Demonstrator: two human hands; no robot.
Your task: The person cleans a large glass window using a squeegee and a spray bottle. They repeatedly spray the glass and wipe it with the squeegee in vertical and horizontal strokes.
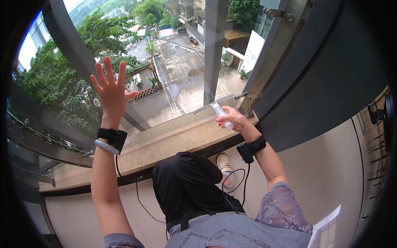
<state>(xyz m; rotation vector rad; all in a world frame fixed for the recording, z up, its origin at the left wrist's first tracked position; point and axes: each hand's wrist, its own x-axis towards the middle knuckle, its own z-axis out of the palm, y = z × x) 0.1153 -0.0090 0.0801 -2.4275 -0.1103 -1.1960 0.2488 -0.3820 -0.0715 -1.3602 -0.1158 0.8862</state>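
Note:
My right hand is closed around the whitish translucent handle of a squeegee. The squeegee's long, thin head lies against the lower part of a window pane, just above the stone sill. Raised at the left, my left hand has its fingers spread, the back of the hand towards me, and nothing in it. Whether its palm touches the glass, I cannot tell.
A beige stone sill runs below the window, with metal frame posts around it. A metal rail is at the left. Black cables hang from the wrist straps beside my knees. A dark panel stands at the right.

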